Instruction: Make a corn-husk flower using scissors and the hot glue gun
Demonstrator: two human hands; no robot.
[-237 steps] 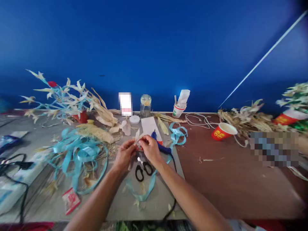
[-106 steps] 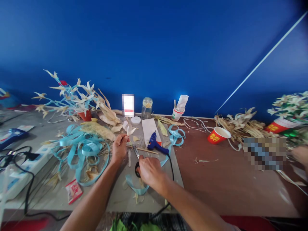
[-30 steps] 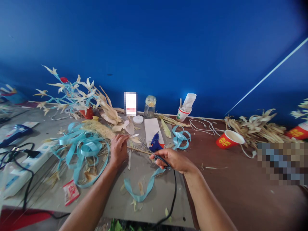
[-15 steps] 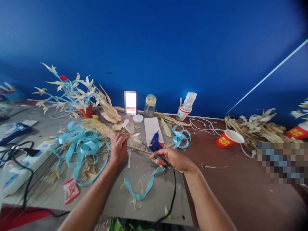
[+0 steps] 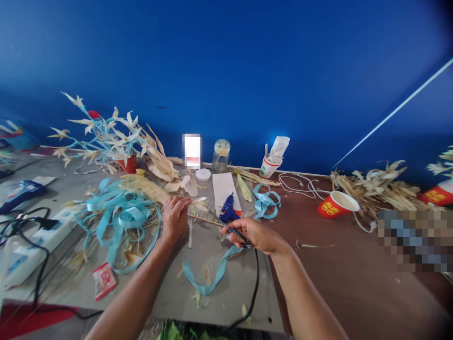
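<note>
My left hand (image 5: 175, 219) is at the middle of the grey table, fingers bent together on a small pale pointed piece of corn husk (image 5: 199, 199). My right hand (image 5: 260, 234) grips black-handled scissors (image 5: 238, 234), whose thin blades point up and left toward that piece. Whether the blades are apart is hard to make out. Just behind the scissors lies a blue glue gun (image 5: 228, 208) on a white sheet (image 5: 221, 185). A strip of light-blue ribbon (image 5: 207, 287) curls below my right hand.
Left of me are a tangled ribbon heap (image 5: 130, 217), a power strip (image 5: 53, 245) and a husk-flower arrangement (image 5: 102, 134). A glass jar (image 5: 221, 158) and a white cup (image 5: 271, 167) stand along the blue wall. A red paper cup (image 5: 332, 206) tilts on the brown table. A black cord (image 5: 255, 283) runs below my right hand.
</note>
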